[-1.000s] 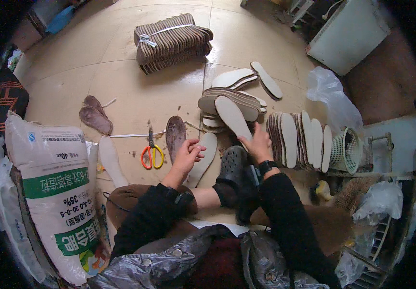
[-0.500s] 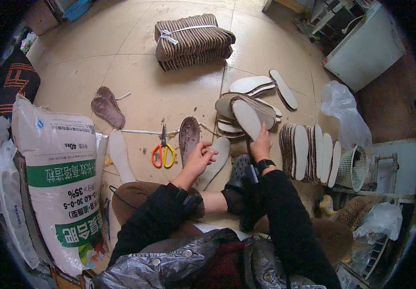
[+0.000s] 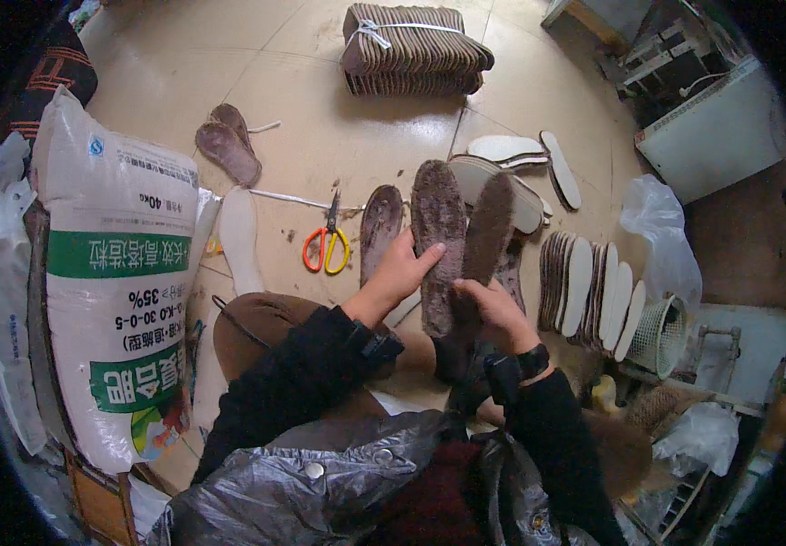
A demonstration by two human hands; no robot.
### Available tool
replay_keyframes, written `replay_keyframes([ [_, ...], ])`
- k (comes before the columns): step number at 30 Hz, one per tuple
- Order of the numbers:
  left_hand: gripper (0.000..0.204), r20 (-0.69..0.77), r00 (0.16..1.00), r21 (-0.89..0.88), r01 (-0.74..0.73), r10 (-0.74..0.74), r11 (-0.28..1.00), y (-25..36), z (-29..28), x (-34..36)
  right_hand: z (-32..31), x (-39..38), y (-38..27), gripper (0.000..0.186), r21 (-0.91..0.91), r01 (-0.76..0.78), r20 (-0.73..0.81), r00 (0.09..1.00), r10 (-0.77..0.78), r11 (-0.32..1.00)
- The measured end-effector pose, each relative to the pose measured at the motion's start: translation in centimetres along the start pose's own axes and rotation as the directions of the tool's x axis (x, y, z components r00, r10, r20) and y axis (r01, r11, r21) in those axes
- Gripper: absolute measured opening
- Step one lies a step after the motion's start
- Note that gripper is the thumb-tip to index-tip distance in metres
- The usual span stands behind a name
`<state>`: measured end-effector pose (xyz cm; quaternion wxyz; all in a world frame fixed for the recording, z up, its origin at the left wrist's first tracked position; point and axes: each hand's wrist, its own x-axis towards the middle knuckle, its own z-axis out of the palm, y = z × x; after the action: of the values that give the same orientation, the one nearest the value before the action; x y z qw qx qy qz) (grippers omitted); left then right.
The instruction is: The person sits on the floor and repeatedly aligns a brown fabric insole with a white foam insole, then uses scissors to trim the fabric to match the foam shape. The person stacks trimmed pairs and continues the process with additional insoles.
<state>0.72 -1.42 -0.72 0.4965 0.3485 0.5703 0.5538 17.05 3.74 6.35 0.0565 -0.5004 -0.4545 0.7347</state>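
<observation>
My left hand (image 3: 402,273) grips a fuzzy brown insole (image 3: 438,205), thumb across its face. Beside it, a second brown insole (image 3: 491,218) stands tilted in my closed right hand (image 3: 502,317). Part of another brown insole shows behind the right hand. On the floor just left of my left hand lies a brown insole (image 3: 380,218). Farther left are orange-and-yellow-handled scissors (image 3: 327,247), blades pointing away, and a pale insole (image 3: 242,241). A loose pile of pale-backed insoles (image 3: 527,209) sits behind the held ones.
A tied bundle of insoles (image 3: 415,50) lies at the far side, a brown pair (image 3: 229,150) at the left. Insoles stand in a row (image 3: 578,282) on the right, near a mesh basket (image 3: 661,337) and plastic bag (image 3: 657,218). A large sack (image 3: 124,300) flanks my left.
My right hand has drawn back from the pile, and brown faces now show where pale backing showed. My left hand, free before, has closed on an insole. The whole view has shifted.
</observation>
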Motion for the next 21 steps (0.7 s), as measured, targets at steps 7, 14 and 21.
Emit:
replay_keyframes([
  [7, 0.031, 0.059, 0.996, -0.337, 0.085, -0.07, 0.937, 0.3, 0.3, -0.2, -1.3, -2.7, 2.5, 0.043, 0.463, 0.061, 0.033, 0.996, -0.086, 0.884],
  [14, 0.033, 0.15, 0.989, -0.246, 0.056, -0.019, 0.968, -0.1, 1.0, -0.9, -2.2, -5.6, 4.0, 0.043, 0.412, 0.113, -0.055, 0.994, -0.099, 0.904],
  [21, 0.035, 0.151, 0.972, -0.239, 0.212, -0.179, 0.948, -1.8, 2.3, -1.3, -1.4, -5.2, 4.4, 0.034, 0.405, 0.162, -0.162, 0.981, -0.104, 0.9],
])
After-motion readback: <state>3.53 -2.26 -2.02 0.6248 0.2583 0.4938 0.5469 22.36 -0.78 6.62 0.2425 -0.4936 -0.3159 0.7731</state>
